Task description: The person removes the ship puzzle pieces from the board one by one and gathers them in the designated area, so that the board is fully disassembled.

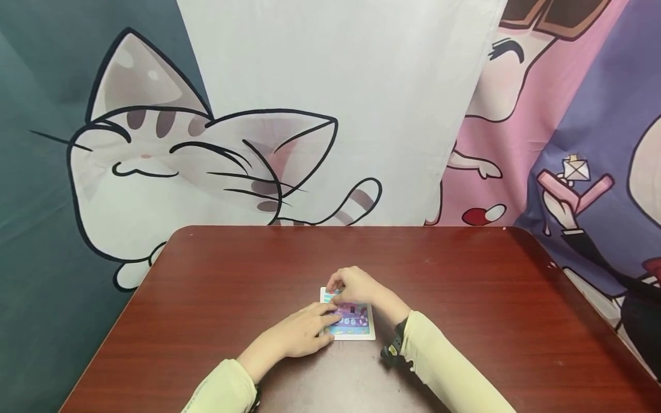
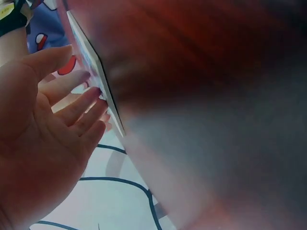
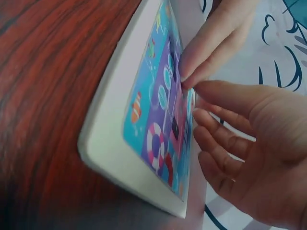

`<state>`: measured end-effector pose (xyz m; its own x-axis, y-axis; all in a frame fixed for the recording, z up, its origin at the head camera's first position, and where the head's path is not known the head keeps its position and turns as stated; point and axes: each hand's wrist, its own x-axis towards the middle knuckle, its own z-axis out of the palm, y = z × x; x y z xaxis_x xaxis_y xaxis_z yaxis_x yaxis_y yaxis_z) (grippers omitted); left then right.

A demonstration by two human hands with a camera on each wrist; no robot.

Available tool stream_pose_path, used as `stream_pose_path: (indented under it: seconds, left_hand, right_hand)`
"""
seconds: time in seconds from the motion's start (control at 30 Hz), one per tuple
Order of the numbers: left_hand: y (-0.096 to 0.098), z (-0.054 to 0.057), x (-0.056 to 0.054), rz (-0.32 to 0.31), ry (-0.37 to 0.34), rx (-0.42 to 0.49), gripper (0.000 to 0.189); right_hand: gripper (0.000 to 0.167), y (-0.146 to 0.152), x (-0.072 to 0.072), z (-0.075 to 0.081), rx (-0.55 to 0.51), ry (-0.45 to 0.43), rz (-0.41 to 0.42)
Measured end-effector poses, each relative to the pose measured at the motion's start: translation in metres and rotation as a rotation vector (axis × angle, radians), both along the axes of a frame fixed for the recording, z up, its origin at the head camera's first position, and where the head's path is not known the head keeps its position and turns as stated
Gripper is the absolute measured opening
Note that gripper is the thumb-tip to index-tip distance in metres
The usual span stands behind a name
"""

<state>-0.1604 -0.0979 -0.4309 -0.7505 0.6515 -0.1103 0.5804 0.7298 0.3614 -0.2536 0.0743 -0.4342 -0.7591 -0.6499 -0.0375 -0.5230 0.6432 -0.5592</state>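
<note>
A flat picture board (image 1: 365, 337) with a white border lies on the table. Its printed scene is purple and blue, with a clownfish (image 3: 136, 108) and a pink-and-white swim ring (image 3: 156, 146) in the right wrist view. My left hand (image 1: 302, 332) rests on the board's left side, fingers stretched out over it. Bent over the far left part is my right hand (image 1: 356, 285), its thumb tip close beside my left fingertips at a raised-looking purple edge (image 3: 175, 62). I cannot tell whether the right thumb and fingers pinch anything there.
The reddish-brown wooden table (image 1: 232, 269) stretches out around the board. A cloth backdrop with a cartoon cat (image 1: 150, 201) hangs behind it. Dark bands sit at both wrists, including a wrist strap (image 1: 395, 347) on the right.
</note>
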Motion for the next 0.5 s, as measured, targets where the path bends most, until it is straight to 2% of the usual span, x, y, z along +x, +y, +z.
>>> stream_pose_path:
  seconds: [0.1,0.2,0.33,0.5]
  left_hand:
    - [0.003,-0.002,0.0,-0.003,0.004,-0.011,0.05]
    - [0.009,-0.003,0.0,-0.011,0.024,-0.06,0.055]
    - [0.019,-0.003,0.002,-0.008,0.083,-0.147,0.058]
    - [0.024,-0.001,0.01,0.026,0.154,-0.227,0.061]
  right_hand:
    - [0.017,-0.001,0.0,0.0,0.002,-0.008,-0.034]
    - [0.017,-0.002,0.001,0.002,0.003,-0.004,-0.087]
    - [0.017,-0.004,0.003,0.006,0.003,0.015,-0.152]
    - [0.02,-0.014,0.004,0.006,0.014,0.018,-0.165]
